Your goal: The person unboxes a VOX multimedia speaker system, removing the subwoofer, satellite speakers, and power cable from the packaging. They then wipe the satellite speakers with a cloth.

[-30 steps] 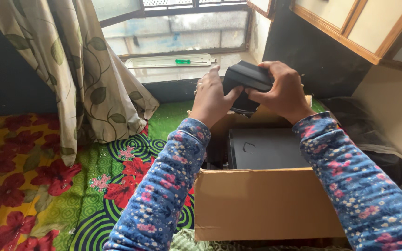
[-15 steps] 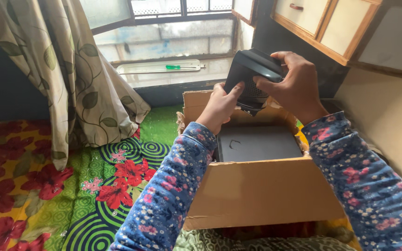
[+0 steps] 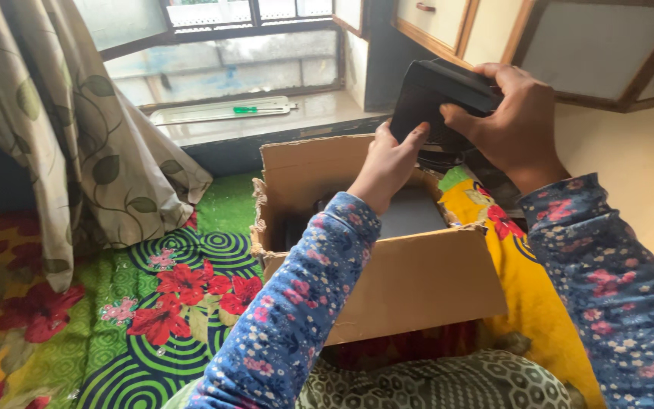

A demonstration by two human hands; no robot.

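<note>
Both my hands hold a black boxy device (image 3: pixel 434 102) in the air, above the far right corner of an open cardboard box (image 3: pixel 410 280). My right hand (image 3: pixel 516 121) grips its top and right side. My left hand (image 3: pixel 391 163) presses against its lower left face. Inside the box lies a flat dark grey item (image 3: pixel 410 214), partly hidden by my left forearm. Both sleeves are blue with a flower print.
The box stands on a bed with a green, red and yellow flowered sheet (image 3: pixel 160 288). A leaf-print curtain (image 3: pixel 62 144) hangs at the left. On the window sill sits a white tray with a green-handled screwdriver (image 3: pixel 255 109). Wooden cupboards (image 3: pixel 569 45) hang at the upper right.
Both hands have carried the black device up and to the right, from over the box's middle to past its far right corner. The view has swung right.
</note>
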